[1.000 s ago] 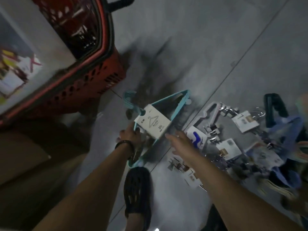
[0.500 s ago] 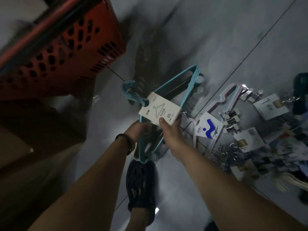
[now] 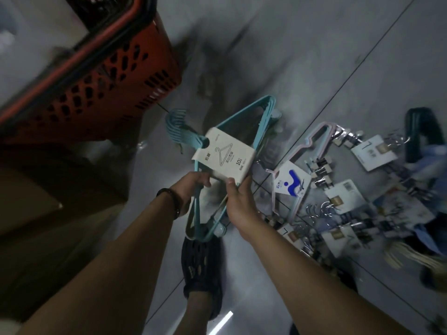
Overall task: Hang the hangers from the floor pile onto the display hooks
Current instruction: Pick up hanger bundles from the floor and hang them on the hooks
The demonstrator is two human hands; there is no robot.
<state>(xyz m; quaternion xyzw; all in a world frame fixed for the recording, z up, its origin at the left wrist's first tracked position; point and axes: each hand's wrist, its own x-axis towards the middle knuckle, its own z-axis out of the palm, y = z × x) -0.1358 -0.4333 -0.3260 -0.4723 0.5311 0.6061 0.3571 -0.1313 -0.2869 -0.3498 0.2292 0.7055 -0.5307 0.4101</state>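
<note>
A bundle of teal hangers (image 3: 251, 112) with a cream cardboard label (image 3: 226, 157) is held above the grey floor, hooks pointing left. My left hand (image 3: 191, 187), with a dark bracelet on the wrist, grips the bundle's lower bar. My right hand (image 3: 238, 199) pinches the label's lower edge with the thumb on top. To the right on the floor lies the pile: a pink hanger pack (image 3: 312, 141) with a blue-and-white label (image 3: 291, 180), and several clip-hanger packs (image 3: 338, 201) with white cards. No display hooks are in view.
A red perforated shopping basket (image 3: 101, 85) stands at the upper left, close to the hanger hooks. A brown cardboard box (image 3: 29, 197) sits at the left. My foot in a dark shoe (image 3: 202, 272) is below the bundle. Dark and blue items (image 3: 420, 131) lie at the far right.
My right hand reached over from the pile and took hold of the label. The teal bundle rose slightly, with both hands now on it. The view shifted toward the basket.
</note>
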